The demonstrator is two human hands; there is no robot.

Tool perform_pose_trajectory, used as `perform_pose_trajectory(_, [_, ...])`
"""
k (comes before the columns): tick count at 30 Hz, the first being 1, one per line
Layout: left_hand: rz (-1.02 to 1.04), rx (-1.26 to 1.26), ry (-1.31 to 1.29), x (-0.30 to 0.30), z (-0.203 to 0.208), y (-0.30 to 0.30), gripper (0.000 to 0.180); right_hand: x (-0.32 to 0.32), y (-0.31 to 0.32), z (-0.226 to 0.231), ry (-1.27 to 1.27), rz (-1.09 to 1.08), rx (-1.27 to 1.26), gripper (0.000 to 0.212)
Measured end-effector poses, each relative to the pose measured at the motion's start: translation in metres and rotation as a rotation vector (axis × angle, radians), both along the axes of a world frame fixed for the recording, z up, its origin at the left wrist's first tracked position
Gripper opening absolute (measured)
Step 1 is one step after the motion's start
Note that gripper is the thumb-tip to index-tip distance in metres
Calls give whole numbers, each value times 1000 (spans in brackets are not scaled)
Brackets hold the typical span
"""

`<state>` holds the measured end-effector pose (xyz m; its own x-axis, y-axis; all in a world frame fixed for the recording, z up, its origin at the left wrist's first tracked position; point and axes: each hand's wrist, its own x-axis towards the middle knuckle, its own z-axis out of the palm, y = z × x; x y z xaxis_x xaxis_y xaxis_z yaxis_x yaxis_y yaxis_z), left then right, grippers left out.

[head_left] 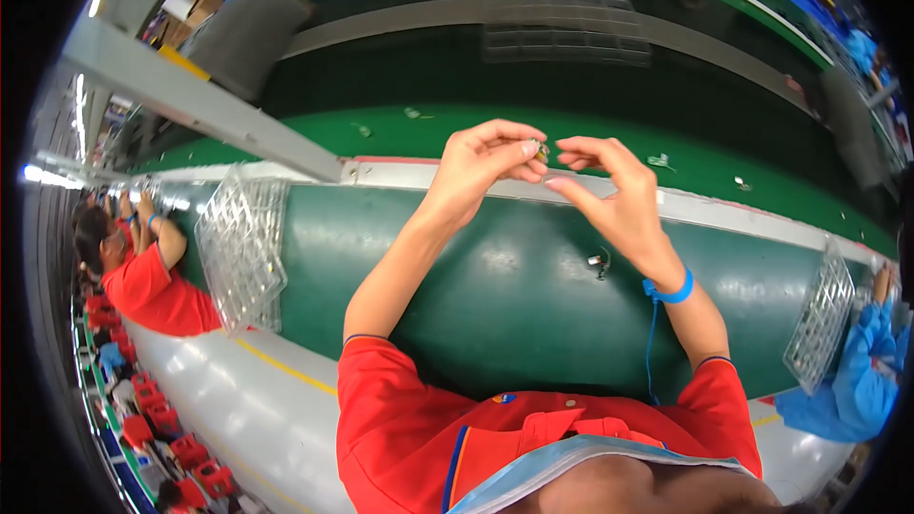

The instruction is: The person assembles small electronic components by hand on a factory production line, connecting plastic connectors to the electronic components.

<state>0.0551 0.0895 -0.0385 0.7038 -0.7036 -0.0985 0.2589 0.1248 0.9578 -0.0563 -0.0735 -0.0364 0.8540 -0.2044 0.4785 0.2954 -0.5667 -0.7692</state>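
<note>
My left hand (481, 167) pinches a small electronic part (541, 149) with metallic and yellowish bits between thumb and fingertips. It is held up over the pale rail at the far side of the green bench. Just to its right, my right hand (614, 181) has its fingers half bent and the thumb apart, with nothing visible in them and a small gap to the part. A blue strap (672, 291) with a cord circles my right wrist. Nearer to me, a similar small part with wires (599, 263) lies on the green bench top (457, 266).
Stacked clear trays (243, 252) stand at the left, and another tray (821, 319) at the right. Beyond the rail (400, 171) runs a green conveyor belt (314, 133) with several small parts. A slanted grey beam (209, 100) crosses at left. Co-workers (157, 271) sit on both sides.
</note>
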Motion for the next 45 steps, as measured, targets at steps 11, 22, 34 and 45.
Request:
perform_pose_trajectory(11, [67, -100, -52, -21, 1, -7, 17, -2, -3, 0, -249, -75, -202, 18])
perform_pose_trajectory(22, [67, -24, -171, -31, 11, -4, 18, -15, 5, 12, -353, -171, -666, 24])
perform_pose_trajectory(34, [109, -53, -176, -43, 9, -6, 21, -15, 10, 10, -88, -154, -5, 9])
perform_pose_trajectory(45, [115, -121, -204, -46, 4, -6, 20, -14, 8, 8, -50, -124, 124, 9])
